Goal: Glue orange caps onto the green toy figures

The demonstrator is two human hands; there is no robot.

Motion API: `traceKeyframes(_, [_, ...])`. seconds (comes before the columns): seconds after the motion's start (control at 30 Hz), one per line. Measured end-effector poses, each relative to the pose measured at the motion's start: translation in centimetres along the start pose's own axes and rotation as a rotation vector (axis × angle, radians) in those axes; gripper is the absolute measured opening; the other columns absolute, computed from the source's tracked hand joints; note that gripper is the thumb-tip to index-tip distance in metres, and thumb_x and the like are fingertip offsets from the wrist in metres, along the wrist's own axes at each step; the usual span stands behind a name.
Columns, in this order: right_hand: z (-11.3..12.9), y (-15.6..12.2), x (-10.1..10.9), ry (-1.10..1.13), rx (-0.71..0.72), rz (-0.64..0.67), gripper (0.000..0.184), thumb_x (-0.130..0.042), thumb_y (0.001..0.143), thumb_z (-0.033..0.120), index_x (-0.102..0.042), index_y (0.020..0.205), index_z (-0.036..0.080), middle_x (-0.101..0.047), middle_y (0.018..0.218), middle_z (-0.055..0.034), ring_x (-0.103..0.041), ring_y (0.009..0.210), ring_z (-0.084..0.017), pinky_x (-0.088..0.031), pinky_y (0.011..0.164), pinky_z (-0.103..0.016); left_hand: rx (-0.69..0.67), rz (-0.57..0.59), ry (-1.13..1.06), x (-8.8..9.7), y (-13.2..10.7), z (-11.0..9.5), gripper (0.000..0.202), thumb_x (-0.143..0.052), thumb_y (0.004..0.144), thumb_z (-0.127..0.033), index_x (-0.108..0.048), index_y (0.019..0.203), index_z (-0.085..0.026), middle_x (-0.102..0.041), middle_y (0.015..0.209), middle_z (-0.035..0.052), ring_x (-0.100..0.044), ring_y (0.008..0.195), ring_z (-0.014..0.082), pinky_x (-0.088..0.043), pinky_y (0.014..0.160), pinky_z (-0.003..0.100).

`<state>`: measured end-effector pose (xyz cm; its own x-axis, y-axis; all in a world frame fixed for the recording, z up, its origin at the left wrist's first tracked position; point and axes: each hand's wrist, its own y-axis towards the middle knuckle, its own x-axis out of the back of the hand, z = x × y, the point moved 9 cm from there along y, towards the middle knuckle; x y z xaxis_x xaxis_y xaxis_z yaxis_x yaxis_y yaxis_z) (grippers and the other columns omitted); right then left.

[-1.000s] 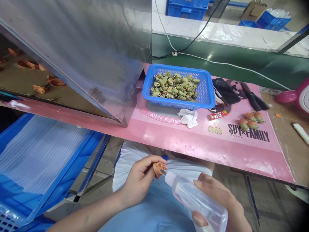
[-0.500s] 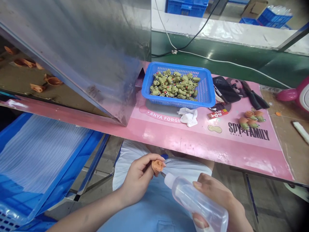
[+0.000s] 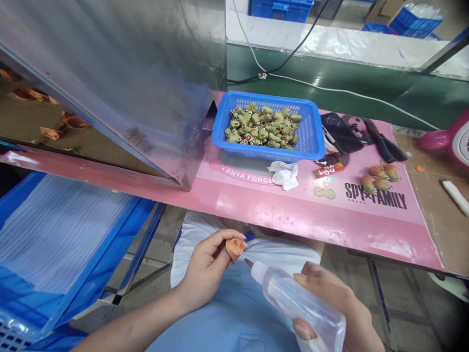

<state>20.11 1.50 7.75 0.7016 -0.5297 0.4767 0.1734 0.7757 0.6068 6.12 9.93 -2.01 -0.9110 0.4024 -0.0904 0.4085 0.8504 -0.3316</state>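
Pinched between the thumb and fingers of my left hand [image 3: 207,269] is a small orange hollow part [image 3: 235,248], its opening facing up. My right hand [image 3: 330,293] is wrapped round a clear squeeze bottle [image 3: 302,305] with a white cap and a thin metal tip. The bottle lies tilted, its tip pointing at the orange part with a small gap between them. Both hands are above my lap, in front of the table edge.
On the pink mat [image 3: 242,203] stands a blue basket [image 3: 219,139] of olive-green parts. Beside it are a crumpled tissue [image 3: 285,176], a red packet [image 3: 329,170], a black phone [image 3: 342,133] and several orange-and-green pieces [image 3: 379,178]. A metal housing [image 3: 146,98] over more orange parts stands left.
The orange part in my left hand has moved slightly left and turned, and the bottle's tip is now apart from it. The right hand stays nearly still.
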Motion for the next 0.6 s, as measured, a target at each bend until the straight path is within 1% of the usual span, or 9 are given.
traceKeyframes(0.07, [0.33, 0.31, 0.56, 0.082, 0.032, -0.037, 0.026, -0.053, 0.08, 0.027, -0.052, 0.1, 0.012, -0.045, 0.056, -0.0001, -0.039, 0.041, -0.013, -0.028, 0.036, -0.027, -0.002, -0.004, 0.003, 0.05, 0.02, -0.03, 0.014, -0.05, 0.081, -0.018, -0.062, 0.089, -0.018, -0.066, 0.078, 0.0028, -0.048, 0.056, 0.0086, -0.04, 0.05, 0.018])
traceKeyframes(0.1, [0.58, 0.47, 0.61, 0.097, 0.055, -0.03, 0.026, -0.054, 0.079, 0.025, -0.053, 0.101, 0.01, -0.047, 0.058, -0.0015, -0.041, 0.043, -0.014, -0.03, 0.036, -0.028, -0.003, -0.005, 0.005, 0.07, 0.04, -0.06, 0.015, -0.049, 0.081, -0.017, -0.062, 0.089, -0.018, -0.066, 0.077, 0.0027, -0.048, 0.056, 0.0084, -0.04, 0.05, 0.018])
traceKeyframes(0.17, [0.9, 0.68, 0.6, 0.095, 0.083, -0.017, 0.026, -0.054, 0.079, 0.022, -0.053, 0.102, 0.009, -0.051, 0.063, -0.0039, -0.046, 0.047, -0.015, -0.035, 0.037, -0.029, 0.0, -0.009, 0.007, 0.09, 0.08, -0.07, 0.015, -0.049, 0.081, -0.016, -0.062, 0.089, -0.017, -0.066, 0.077, 0.0029, -0.048, 0.055, 0.0083, -0.039, 0.05, 0.018])
traceKeyframes(0.2, [0.93, 0.72, 0.74, 0.084, 0.084, -0.031, 0.026, -0.054, 0.079, 0.022, -0.054, 0.102, 0.009, -0.052, 0.064, -0.0043, -0.048, 0.049, -0.016, -0.036, 0.037, -0.029, 0.003, -0.01, 0.007, 0.1, 0.09, -0.07, 0.015, -0.049, 0.081, -0.016, -0.062, 0.088, -0.017, -0.066, 0.077, 0.0032, -0.048, 0.055, 0.0085, -0.039, 0.05, 0.018])
traceKeyframes(0.27, [0.67, 0.69, 0.87, 0.05, 0.053, -0.054, 0.025, -0.053, 0.08, 0.022, -0.054, 0.1, 0.009, -0.051, 0.064, -0.0041, -0.05, 0.051, -0.018, -0.039, 0.039, -0.03, 0.01, -0.013, 0.005, 0.11, 0.09, -0.08, 0.014, -0.05, 0.081, -0.016, -0.062, 0.088, -0.017, -0.066, 0.077, 0.0038, -0.048, 0.055, 0.0089, -0.039, 0.05, 0.018])
traceKeyframes(0.4, [0.65, 0.44, 0.85, 0.065, 0.077, -0.064, 0.028, -0.053, 0.078, 0.022, -0.054, 0.102, 0.008, -0.048, 0.061, -0.0021, -0.049, 0.049, -0.016, -0.038, 0.037, -0.029, 0.014, -0.016, -0.001, 0.14, -0.02, -0.08, 0.014, -0.05, 0.081, -0.018, -0.062, 0.088, -0.017, -0.066, 0.077, 0.0038, -0.048, 0.055, 0.009, -0.039, 0.049, 0.018])
traceKeyframes(0.5, [0.47, 0.46, 0.83, 0.093, 0.084, -0.056, 0.03, -0.054, 0.076, 0.019, -0.054, 0.104, 0.007, -0.048, 0.062, -0.0022, -0.047, 0.046, -0.015, -0.036, 0.036, -0.028, 0.01, -0.009, -0.008, 0.1, -0.06, -0.03, 0.014, -0.05, 0.081, -0.018, -0.062, 0.088, -0.017, -0.066, 0.077, 0.0034, -0.048, 0.055, 0.0086, -0.039, 0.048, 0.018])
traceKeyframes(0.6, [0.64, 0.53, 0.83, 0.069, 0.105, -0.07, 0.029, -0.054, 0.077, 0.02, -0.054, 0.103, 0.008, -0.048, 0.06, -0.002, -0.046, 0.045, -0.014, -0.035, 0.035, -0.027, 0.004, 0.0, -0.008, 0.05, -0.03, 0.05, 0.014, -0.05, 0.082, -0.019, -0.062, 0.089, -0.018, -0.065, 0.078, 0.0031, -0.047, 0.055, 0.0085, -0.039, 0.049, 0.018])
